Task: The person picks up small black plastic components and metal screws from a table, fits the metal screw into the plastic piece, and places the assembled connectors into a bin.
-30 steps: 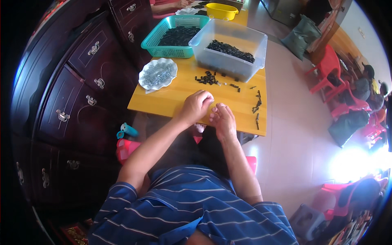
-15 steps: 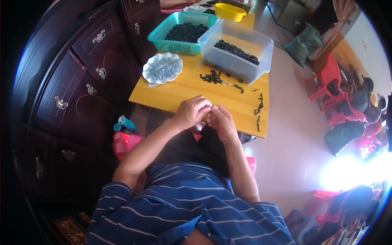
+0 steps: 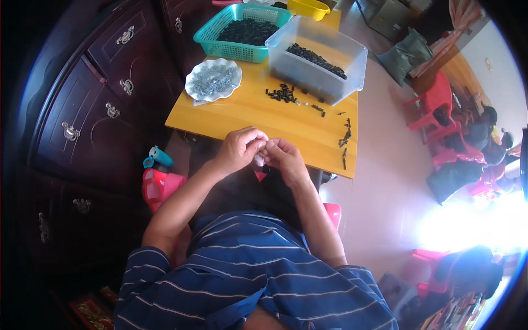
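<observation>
My left hand (image 3: pixel 241 149) and my right hand (image 3: pixel 287 160) meet at the front edge of the yellow wooden table (image 3: pixel 220 121), fingertips pinched together. Whatever they hold is too small and too covered by the fingers to name. Something whitish (image 3: pixel 259 160) shows just below the fingertips. Beyond the hands lies a small pile of short black tube-like pieces (image 3: pixel 283 93). Thin black pieces (image 3: pixel 345 135) lie in a loose line along the right edge. To the left, a white wavy-rimmed plate (image 3: pixel 237 82) holds a heap of small clear or silvery parts.
A green plastic basket (image 3: pixel 202 39) and a clear plastic bin (image 3: pixel 360 60), both with black pieces inside, stand at the back. Behind them is a yellow basin (image 3: pixel 308 10). Dark wooden drawers (image 3: pixel 93 104) line the left. Red chairs (image 3: pixel 437 102) stand at the right.
The whole view has shifted slightly, so the table and its contents sit a little higher and further left. Both hands remain pinched together, their fingers slightly rearranged.
</observation>
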Demonstrator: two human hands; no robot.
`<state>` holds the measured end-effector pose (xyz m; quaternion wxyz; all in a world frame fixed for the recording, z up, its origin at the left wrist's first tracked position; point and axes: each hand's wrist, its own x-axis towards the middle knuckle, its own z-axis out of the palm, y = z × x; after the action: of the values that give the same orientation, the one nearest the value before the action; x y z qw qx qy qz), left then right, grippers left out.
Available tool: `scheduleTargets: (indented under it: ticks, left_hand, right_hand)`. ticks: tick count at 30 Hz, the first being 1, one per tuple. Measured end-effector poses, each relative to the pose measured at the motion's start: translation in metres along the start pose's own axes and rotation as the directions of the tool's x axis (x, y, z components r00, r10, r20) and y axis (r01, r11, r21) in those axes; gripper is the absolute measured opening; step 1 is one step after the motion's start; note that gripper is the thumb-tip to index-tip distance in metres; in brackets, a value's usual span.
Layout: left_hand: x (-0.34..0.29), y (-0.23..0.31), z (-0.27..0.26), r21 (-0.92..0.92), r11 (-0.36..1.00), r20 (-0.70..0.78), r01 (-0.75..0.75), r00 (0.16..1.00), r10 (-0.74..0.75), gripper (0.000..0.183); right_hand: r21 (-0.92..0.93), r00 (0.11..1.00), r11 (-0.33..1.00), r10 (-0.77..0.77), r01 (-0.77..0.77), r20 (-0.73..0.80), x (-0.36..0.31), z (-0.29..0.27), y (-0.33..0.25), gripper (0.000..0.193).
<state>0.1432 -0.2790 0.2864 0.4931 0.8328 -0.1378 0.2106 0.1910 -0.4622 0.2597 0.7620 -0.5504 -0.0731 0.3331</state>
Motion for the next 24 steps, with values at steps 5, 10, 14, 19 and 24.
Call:
scheduleTargets:
  ticks: [5,10,14,19,24]
  left_hand:
    - [-0.011,-0.007,-0.004,-0.011,1.000,-0.021,0.017,1.000,-0.017,0.002]
    - [-0.018,-0.004,-0.008,-0.132,0.984,-0.005,0.123,0.992,-0.125,0.010]
    - [-0.019,-0.005,-0.011,-0.224,0.950,0.030,0.220,0.975,-0.219,0.014]
    - [-0.019,-0.022,-0.009,-0.339,0.893,0.039,0.296,0.953,-0.301,0.010]
    - [-0.017,-0.016,-0.014,-0.282,0.915,0.080,0.289,0.957,-0.277,0.011]
  right_hand:
    - [-0.103,0.998,0.993,-0.066,0.064,-0.020,-0.002,0.009,0.004,0.016]
    - [-0.159,0.991,0.979,-0.132,0.128,-0.017,-0.003,0.017,0.007,0.015]
    - [-0.299,0.967,0.927,-0.251,0.227,-0.043,-0.001,0.013,0.005,0.015]
    - [-0.341,0.934,0.912,-0.305,0.229,-0.188,0.003,0.006,-0.020,0.013]
    - [-0.638,0.870,0.751,-0.419,0.170,-0.261,0.038,-0.020,-0.057,0.012]
